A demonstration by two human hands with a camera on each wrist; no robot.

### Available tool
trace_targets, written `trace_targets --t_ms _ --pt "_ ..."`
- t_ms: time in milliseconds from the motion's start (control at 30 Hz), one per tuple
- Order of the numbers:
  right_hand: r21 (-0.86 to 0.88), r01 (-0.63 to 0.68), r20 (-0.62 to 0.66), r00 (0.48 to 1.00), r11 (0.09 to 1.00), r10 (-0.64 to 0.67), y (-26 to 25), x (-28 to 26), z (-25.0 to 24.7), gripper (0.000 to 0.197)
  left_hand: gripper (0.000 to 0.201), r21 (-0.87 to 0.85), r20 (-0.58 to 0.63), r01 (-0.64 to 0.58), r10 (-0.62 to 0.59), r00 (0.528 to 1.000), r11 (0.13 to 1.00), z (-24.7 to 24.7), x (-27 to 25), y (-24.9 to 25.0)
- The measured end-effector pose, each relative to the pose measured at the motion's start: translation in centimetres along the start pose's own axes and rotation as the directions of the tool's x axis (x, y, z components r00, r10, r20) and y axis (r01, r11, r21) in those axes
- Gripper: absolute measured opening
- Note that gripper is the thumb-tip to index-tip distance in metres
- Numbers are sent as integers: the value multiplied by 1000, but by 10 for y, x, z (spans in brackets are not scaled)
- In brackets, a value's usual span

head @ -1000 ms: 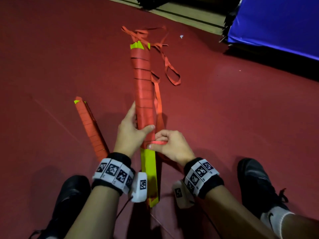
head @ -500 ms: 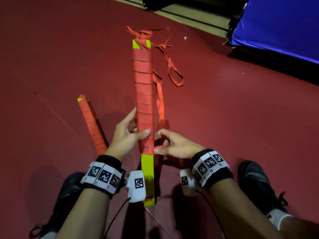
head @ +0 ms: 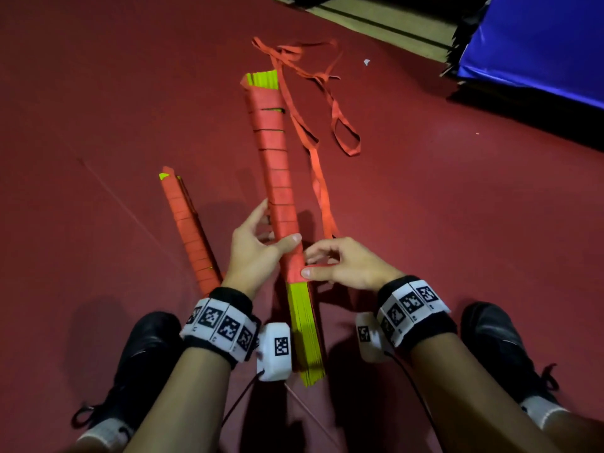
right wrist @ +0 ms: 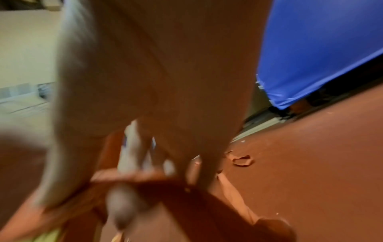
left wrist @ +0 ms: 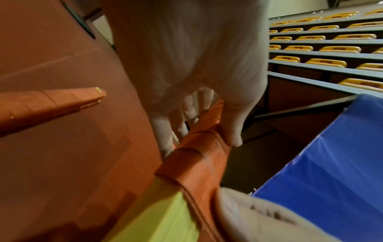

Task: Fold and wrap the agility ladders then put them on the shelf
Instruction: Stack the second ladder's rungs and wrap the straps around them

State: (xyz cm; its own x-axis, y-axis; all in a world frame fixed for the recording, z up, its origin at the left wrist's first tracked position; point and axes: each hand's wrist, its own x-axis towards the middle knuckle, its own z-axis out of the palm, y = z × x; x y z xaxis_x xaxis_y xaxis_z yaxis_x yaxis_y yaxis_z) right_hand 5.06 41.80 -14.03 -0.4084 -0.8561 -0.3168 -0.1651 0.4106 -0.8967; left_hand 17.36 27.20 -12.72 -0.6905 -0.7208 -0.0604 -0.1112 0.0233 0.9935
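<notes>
The half-wrapped ladder bundle (head: pixel 277 178) is gripped mid-length by the left hand (head: pixel 253 253), thumb across its wrapping. The orange strap (head: pixel 322 197) is pinched against its near wrap by the right hand (head: pixel 346 266). A finished bundle (head: pixel 189 230) lies left on the red floor (head: pixel 457 223).

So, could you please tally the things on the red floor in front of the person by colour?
Orange and yellow-green: 2, the ladder bundle being wrapped and the wrapped ladder bundle lying to its left.
Orange only: 1, the loose strap trailing on the floor.
Blue: 1, the blue mat at the far right.
Black: 2, the shoes.
Total: 6.
</notes>
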Motion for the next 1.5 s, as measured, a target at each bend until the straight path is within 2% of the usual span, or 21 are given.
trace_targets --t_ms 67,133,200,267,333,400,467,533,600,667,767,833,867,933,967,1033,1100,1133,1200,1333,1500 --pt "58 -47 90 995 997 42 1 -1 2 45 72 -104 58 48 -42 997 993 -4 -3 1" --pt "101 -23 127 992 995 10 1 -2 6 43 60 -150 121 64 -46 992 987 -8 -3 7" --pt "67 27 55 998 997 -30 0 -1 11 40 50 -160 138 50 -28 990 986 -10 -1 13" --pt "-50 82 -51 995 995 -85 -2 1 16 51 48 -82 98 20 -12 995 996 -8 0 14" --pt "-195 96 -112 987 976 -119 1 1 21 65 52 37 38 -21 20 999 999 -5 0 10" --pt "-177 109 -58 991 978 -121 3 -1 19 51 58 58 13 -39 39 999 998 -5 0 8" --pt "-100 82 16 997 992 -81 1 -2 9 21 78 40 37 -74 72 997 996 -6 0 9" --pt "-123 73 46 997 990 -67 -2 -1 -2 24 103 36 75 -109 106 992 993 -7 1 10" --pt "-103 67 48 997 992 -62 -4 2 -2 29 110 23 113 -108 105 988 994 -7 1 10" --pt "-1 24 102 995 1000 -24 -6 4 4 37 110 -27 129 -61 64 990 998 -8 0 10" --pt "43 41 159 986 998 -48 -8 2 11 26 102 -72 150 3 8 989 997 -11 0 17" --pt "4 71 83 994 997 -71 -9 2 13 18 97 5 141 -24 23 990 1000 -8 4 18" --pt "-70 77 12 997 995 -76 -8 3 15 18 99 58 133 -43 35 990 997 -5 4 18" --pt "-242 72 -110 989 968 -101 -5 4 20 31 108 162 79 -52 40 996 985 3 3 13" --pt "-270 83 -117 986 959 -118 -2 4 22 39 109 201 29 -34 28 999 979 5 1 9" --pt "-182 138 -42 988 974 -148 0 4 20 36 104 186 -31 -6 11 999 983 6 -2 2" --pt "-60 57 42 998 997 -55 -2 2 11 23 99 104 6 -15 15 1000 995 6 -3 0" --pt "-71 3 67 998 997 2 -2 2 6 25 94 77 22 -21 19 1000 997 5 -3 0" --pt "-205 -26 94 994 978 46 -5 3 -4 27 90 52 48 -35 32 998 998 4 -1 2" --pt "-461 -24 89 993 887 73 -9 5 -4 14 92 43 40 -18 16 999 999 4 1 0" --pt "-688 -111 52 978 717 201 -15 -4 -9 43 98 17 30 26 -27 999 1000 -8 9 -1"
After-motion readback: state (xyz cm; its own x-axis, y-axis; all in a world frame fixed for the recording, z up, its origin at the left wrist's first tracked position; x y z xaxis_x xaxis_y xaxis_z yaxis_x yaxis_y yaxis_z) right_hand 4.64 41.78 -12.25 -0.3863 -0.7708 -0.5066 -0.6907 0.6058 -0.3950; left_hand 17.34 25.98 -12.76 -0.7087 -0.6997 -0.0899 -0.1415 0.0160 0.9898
